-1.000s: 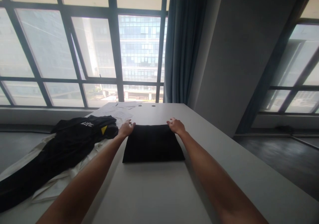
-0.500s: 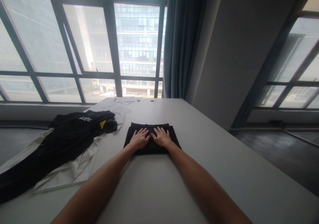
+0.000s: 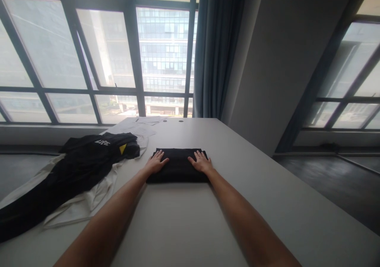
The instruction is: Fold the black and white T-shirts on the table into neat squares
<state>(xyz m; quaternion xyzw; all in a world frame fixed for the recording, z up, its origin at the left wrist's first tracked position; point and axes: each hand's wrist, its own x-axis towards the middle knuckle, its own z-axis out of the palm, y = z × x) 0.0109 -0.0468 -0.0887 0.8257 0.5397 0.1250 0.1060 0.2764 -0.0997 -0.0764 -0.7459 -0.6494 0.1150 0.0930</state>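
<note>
A black garment point(image 3: 178, 168), folded into a flat rectangle, lies on the white table point(image 3: 184, 219) in front of me. Its exact kind cannot be told in this folded state. My left hand point(image 3: 156, 163) rests flat on its left end, fingers spread and pointing away from me. On the right end lies my right hand point(image 3: 202, 162), also flat with its fingers apart. Between the hands the dark cloth shows a smooth top with a fold line along the far edge.
To the left, a heap of clothes holds a black shirt point(image 3: 97, 152) with white lettering and a yellow triangle, over white garments point(image 3: 86, 203). White cloth or paper point(image 3: 142, 129) lies farther back. Beyond the table stand windows point(image 3: 164, 53), a blue-grey curtain point(image 3: 213, 53) and a pillar point(image 3: 267, 69).
Both hands have slid apart, from the middle of the folded black garment out to its left and right ends. The garment's top looks flatter and its sides straighter.
</note>
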